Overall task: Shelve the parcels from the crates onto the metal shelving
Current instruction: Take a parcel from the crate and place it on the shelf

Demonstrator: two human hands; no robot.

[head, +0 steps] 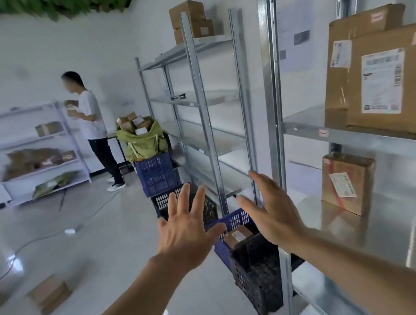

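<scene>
My left hand (186, 231) and my right hand (269, 210) are both stretched out in front of me with fingers spread, holding nothing. Below and between them a blue crate (234, 221) stands on the floor with a small brown parcel (237, 235) inside. A black crate (257, 272) stands just in front of it, against the metal shelving (273, 92) on my right. That shelving carries large brown parcels (390, 79) on one shelf and a smaller parcel (347, 181) on the shelf below.
A second metal rack (200, 98) stands farther back with boxes (190, 21) on top. Along it sit another black crate (164, 199), a blue crate (156, 173) and a green sack of parcels (141, 138). A person (93, 129) stands by white shelving (26, 150). A box (50, 292) and a cable (37, 240) lie on the floor.
</scene>
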